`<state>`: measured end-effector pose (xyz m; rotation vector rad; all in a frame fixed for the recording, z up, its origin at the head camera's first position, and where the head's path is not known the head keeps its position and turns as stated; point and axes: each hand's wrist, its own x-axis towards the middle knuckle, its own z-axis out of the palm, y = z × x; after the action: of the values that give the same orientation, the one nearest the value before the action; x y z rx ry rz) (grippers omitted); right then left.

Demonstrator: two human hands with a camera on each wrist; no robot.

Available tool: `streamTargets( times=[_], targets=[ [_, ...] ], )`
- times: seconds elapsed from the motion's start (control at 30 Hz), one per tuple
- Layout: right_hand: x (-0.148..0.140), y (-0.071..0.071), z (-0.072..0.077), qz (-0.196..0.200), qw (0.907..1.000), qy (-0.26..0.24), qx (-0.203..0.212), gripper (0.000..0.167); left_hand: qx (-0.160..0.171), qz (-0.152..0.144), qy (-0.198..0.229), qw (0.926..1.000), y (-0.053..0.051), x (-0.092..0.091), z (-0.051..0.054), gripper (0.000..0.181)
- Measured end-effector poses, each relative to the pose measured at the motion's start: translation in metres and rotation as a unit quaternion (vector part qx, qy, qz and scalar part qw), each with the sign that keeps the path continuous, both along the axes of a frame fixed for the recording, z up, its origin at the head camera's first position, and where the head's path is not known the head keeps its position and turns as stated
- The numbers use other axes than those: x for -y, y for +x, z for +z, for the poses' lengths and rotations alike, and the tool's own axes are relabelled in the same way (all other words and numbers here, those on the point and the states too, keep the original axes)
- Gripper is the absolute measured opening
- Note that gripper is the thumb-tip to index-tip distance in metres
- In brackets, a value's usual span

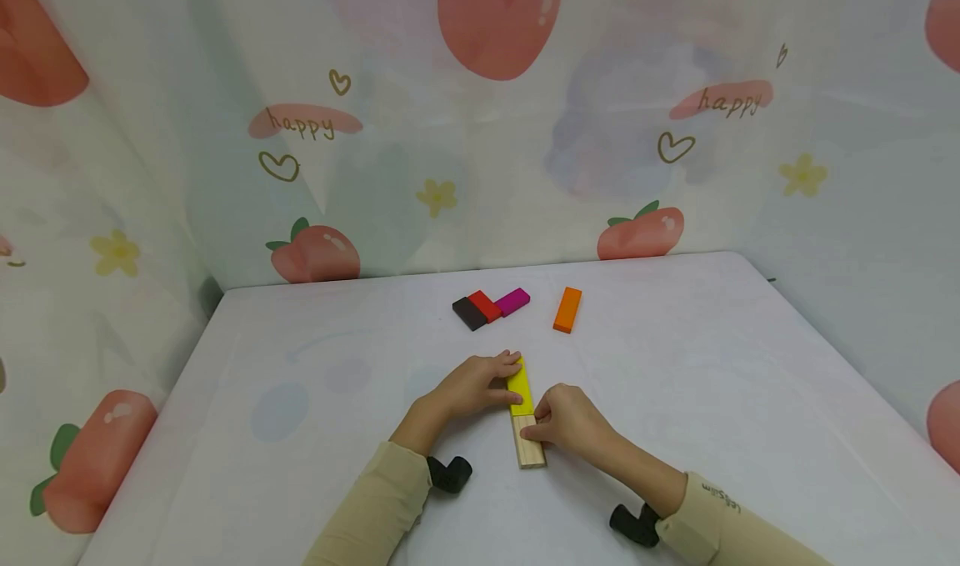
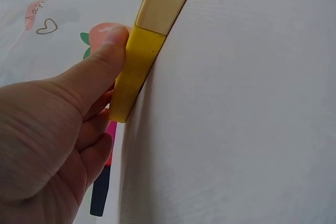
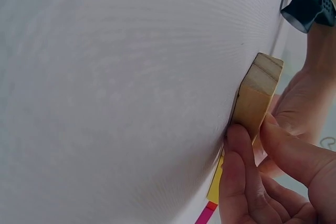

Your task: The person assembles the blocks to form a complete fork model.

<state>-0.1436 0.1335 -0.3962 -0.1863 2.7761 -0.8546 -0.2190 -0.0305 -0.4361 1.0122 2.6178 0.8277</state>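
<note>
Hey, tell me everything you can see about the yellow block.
The yellow block is a single slim, rectangular piece with flat faces, evenly coloured, perhaps painted wood. It lies lengthwise on the white tabletop, pointing away from the person. Its near end meets the far end of the plain wooden block, the two lined up end to end. The left hand holds it, thumb and fingers covering parts of it.

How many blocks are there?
6: black block, red block and magenta block clustered at the back, orange block to their right, yellow block and plain block end to end nearer.
</note>
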Motion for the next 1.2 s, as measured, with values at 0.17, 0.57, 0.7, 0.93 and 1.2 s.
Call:
streamTargets(
  times=[0.17, 0.57, 0.7, 0.93, 1.2],
  targets=[
    [0.000, 0.001, 0.000, 0.001, 1.0000, -0.001, -0.003, 0.018, -0.002, 0.001, -0.004, 1.0000, 0.001, -0.001, 0.001, 0.062],
    [0.000, 0.002, 0.000, 0.000, 1.0000, -0.003, 0.000, 0.019, 0.004, 0.010, -0.008, 0.9999, 0.002, -0.001, 0.002, 0.063],
    [-0.001, 0.001, 0.000, 0.004, 1.0000, -0.005, -0.002, 0.019, 0.003, 0.009, -0.008, 0.9999, 0.003, -0.001, 0.003, 0.063],
    [-0.001, 0.000, 0.000, 0.006, 1.0000, -0.008, -0.002, 0.021, -0.012, 0.001, -0.028, 0.9995, 0.003, -0.001, 0.004, 0.062],
    [-0.004, -0.002, 0.001, 0.016, 0.9998, -0.007, 0.003, 0.020, -0.060, -0.011, -0.103, 0.9928, 0.010, -0.007, 0.009, 0.055]
  ],
)
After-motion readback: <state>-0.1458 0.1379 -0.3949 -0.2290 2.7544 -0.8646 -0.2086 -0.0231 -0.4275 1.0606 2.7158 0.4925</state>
